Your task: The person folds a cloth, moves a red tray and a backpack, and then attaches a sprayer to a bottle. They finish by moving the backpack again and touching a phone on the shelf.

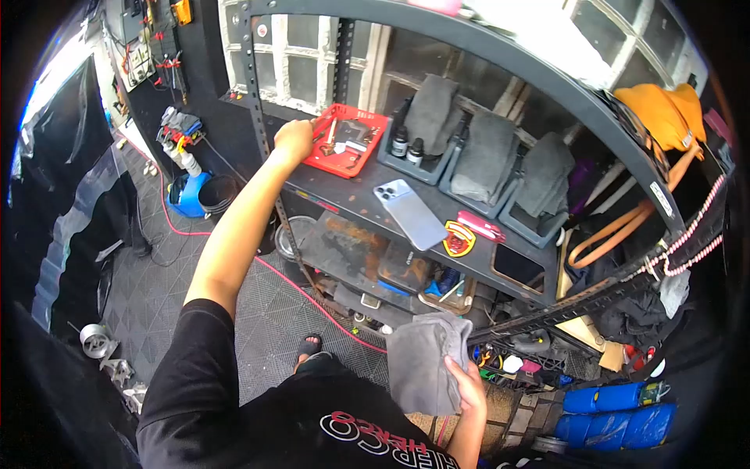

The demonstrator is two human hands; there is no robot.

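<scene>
My left hand (pixel 293 141) is stretched out to the shelf, its fingers curled at the left rim of a red plastic basket (pixel 344 166); its fingertips are partly hidden. Small metal parts and a grey case (pixel 358 135) lie in that basket. In my right hand (pixel 469 385) is a folded grey microfiber towel (pixel 426 363), held low in front of my body with the thumb on its right side. A light blue smartphone (pixel 410 214) lies on the shelf, beside a red and yellow badge (pixel 459 238) and a red pocketknife (pixel 480 226).
Grey bins (pixel 426 171) at the back of the shelf hold rolled grey towels (pixel 484 156) and small black bottles (pixel 400 142). A dark tablet-like panel (pixel 518 268) lies at the shelf's right. A pink hose (pixel 305 295) crosses the floor; blue containers (pixel 613 422) are at lower right.
</scene>
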